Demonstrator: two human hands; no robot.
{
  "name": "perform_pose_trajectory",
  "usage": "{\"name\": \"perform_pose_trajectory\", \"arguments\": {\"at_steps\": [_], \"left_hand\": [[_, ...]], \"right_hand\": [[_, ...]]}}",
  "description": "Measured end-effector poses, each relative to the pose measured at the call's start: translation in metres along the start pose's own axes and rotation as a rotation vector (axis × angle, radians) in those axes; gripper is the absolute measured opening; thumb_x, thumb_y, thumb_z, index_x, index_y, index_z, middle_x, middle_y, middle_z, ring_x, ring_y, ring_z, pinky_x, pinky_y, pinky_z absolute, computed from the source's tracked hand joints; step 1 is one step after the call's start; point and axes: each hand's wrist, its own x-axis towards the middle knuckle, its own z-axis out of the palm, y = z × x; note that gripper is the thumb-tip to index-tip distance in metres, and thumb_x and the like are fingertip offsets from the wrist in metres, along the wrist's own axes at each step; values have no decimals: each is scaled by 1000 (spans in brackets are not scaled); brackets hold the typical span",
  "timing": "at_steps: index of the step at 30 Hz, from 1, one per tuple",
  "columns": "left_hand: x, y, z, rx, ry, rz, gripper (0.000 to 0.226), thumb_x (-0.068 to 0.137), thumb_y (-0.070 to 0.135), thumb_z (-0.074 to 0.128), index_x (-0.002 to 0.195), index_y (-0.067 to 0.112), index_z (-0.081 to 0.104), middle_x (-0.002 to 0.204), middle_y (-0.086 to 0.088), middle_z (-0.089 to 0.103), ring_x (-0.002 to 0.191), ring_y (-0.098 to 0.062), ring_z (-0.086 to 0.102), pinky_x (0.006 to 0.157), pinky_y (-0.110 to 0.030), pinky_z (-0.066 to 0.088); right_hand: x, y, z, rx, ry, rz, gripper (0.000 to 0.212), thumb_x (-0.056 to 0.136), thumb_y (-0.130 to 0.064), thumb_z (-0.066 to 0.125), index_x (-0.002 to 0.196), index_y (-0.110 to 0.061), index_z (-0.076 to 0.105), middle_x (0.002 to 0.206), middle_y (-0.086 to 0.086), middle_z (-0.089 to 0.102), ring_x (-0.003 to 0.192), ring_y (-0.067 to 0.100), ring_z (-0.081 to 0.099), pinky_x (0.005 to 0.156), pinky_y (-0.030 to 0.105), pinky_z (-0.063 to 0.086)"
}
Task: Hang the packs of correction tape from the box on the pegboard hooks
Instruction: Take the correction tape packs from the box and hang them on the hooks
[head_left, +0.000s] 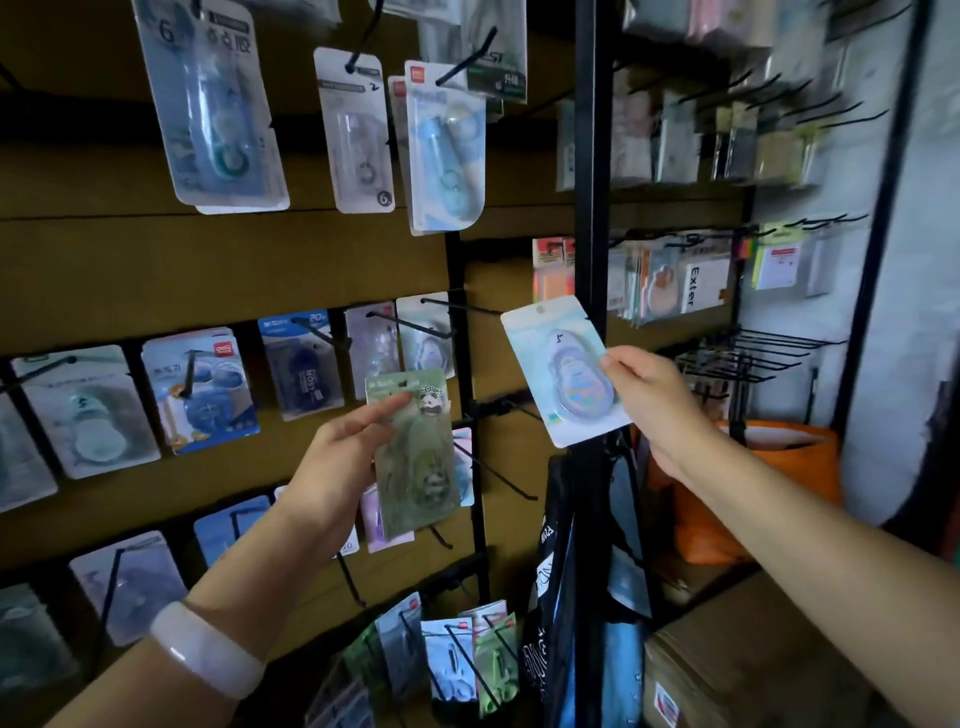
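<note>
While my left hand (332, 467) grips a green panda pack (415, 457) against the pegboard (223, 260), my right hand (649, 405) pinches a blue pack (561, 374) just beside the black post (589, 208)

The large blister pack (215, 104) hanging at the far upper left bears a "6" in its top corner. The clear pack (358, 130) right of it carries a handwritten "2" near its top and a circled "6" at its foot. In the middle row a dark blue pack (301, 358) reads "20m" and "MOSY". A white card (698, 286) on the right-hand shelves reads "Exter". The pale blue pack (563, 374) pinched by the right hand (649, 405) has a handwritten "5". Other print is too blurred to read.
</note>
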Motion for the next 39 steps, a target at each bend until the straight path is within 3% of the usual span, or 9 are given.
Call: {"name": "perform_pose_trajectory", "arguments": {"at_steps": [3,7,10,13,20,27,30,35,39], "left_hand": [[-2,3,4,2,-10,-4,36,96,5,37,120,17,61,108,0,66,102,-19,61,81,-33,50],[-3,4,8,12,-28,0,37,95,4,37,121,16,60,108,-1,66,103,-19,62,84,-34,50],[-2,2,9,17,-39,-6,36,96,5,38,121,16,61,110,-3,67,103,-20,62,81,-33,51],[-1,0,11,23,-66,-15,35,96,7,38,120,17,61,115,-7,66,107,-23,62,79,-32,52],[0,-3,18,-10,-76,-33,32,96,9,41,114,19,65,111,-4,67,102,-18,63,58,-18,54],[2,-8,9,-12,-68,-44,31,96,12,42,114,20,65,112,-4,68,105,-22,62,68,-26,52],[6,-13,2,9,-46,-39,30,95,12,43,113,21,65,110,-2,69,104,-20,63,73,-28,51],[18,-15,-14,-11,-23,-47,32,95,10,41,115,20,65,113,-2,68,108,-21,62,81,-33,49],[25,-18,-35,-51,0,-48,34,96,10,39,110,23,68,112,-1,70,108,-19,63,83,-34,49]], "right_hand": [[3,-1,1,19,-6,86,23,98,-14,43,100,-2,63,96,6,57,91,17,48,79,28,34],[9,-5,-2,94,-101,238,18,95,-17,47,94,-21,65,109,4,64,104,23,58,93,38,45],[11,-8,-7,121,-165,266,19,95,-15,47,99,-17,65,106,6,65,97,23,60,83,35,47],[11,-9,-11,134,-181,256,20,94,-15,48,90,-19,67,97,5,64,90,22,58,76,34,44],[14,-12,-7,81,-198,206,23,96,-16,45,85,-24,64,92,2,64,87,20,57,72,30,43],[18,-8,18,51,-185,264,18,96,-21,47,93,-21,64,83,-3,62,71,12,53,60,22,39],[33,-3,48,37,-125,238,22,97,-18,46,107,-10,64,89,3,57,70,12,47,58,22,34],[72,10,105,-130,-98,189,20,96,-16,44,80,-10,56,62,0,41,59,14,36,54,25,27],[106,12,131,-266,-57,186,28,94,-17,47,69,-10,56,67,4,49,74,20,45,57,24,34]]}}
